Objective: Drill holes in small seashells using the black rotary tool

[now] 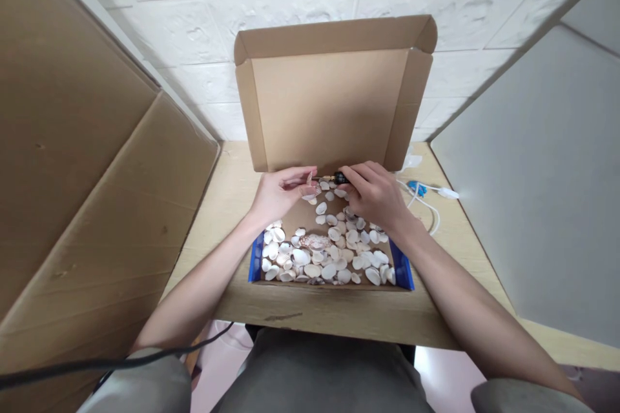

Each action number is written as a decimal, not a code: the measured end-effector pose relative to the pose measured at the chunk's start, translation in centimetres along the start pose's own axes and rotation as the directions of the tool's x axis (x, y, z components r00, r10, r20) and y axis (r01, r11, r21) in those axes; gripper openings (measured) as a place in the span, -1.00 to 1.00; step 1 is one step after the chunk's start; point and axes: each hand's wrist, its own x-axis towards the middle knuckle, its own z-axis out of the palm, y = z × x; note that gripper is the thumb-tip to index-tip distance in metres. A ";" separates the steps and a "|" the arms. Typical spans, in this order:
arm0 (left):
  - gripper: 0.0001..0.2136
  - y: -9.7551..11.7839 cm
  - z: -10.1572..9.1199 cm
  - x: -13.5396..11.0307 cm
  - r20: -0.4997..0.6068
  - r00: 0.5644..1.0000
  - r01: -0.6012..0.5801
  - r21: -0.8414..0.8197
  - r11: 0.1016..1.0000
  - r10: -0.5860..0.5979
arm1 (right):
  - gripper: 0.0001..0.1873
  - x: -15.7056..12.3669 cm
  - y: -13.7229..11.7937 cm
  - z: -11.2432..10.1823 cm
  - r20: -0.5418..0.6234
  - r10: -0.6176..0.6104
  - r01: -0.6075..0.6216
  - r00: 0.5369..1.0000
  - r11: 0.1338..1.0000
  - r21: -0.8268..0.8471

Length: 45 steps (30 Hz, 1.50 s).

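Note:
An open cardboard box [334, 103] with blue sides stands on the table, its lid propped upright, and several pale seashells [324, 251] cover its floor. My left hand [281, 192] pinches one pinkish shell [310, 188] over the far part of the box. My right hand [375, 197] is closed round a small dark tool with a thin metal tip [336, 177]. The tip points left at the held shell and meets it or nearly so.
The light wooden table [232, 187] is hemmed in by a cardboard panel [92, 193] on the left and a grey panel [537, 187] on the right. A white cable with a blue part [420, 190] lies right of the box. A black cord [111, 364] crosses my lap.

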 end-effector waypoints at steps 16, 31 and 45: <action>-0.66 0.4 0.2 -0.1 -0.008 0.999 0.031 -0.009 0.999 -0.031 | -0.69 0.3 -0.3 -0.6 -0.053 0.035 -0.041 0.998 0.992 -0.118; -0.66 0.4 0.0 -0.2 0.004 1.000 0.015 0.022 1.000 -0.015 | -0.67 0.4 -0.5 -0.9 -0.087 0.015 -0.028 0.996 0.988 -0.154; -0.65 0.1 -0.1 0.0 -0.001 1.000 0.003 0.006 1.000 -0.003 | -0.80 0.3 -0.3 -0.5 -0.007 -0.011 0.010 1.000 0.995 -0.103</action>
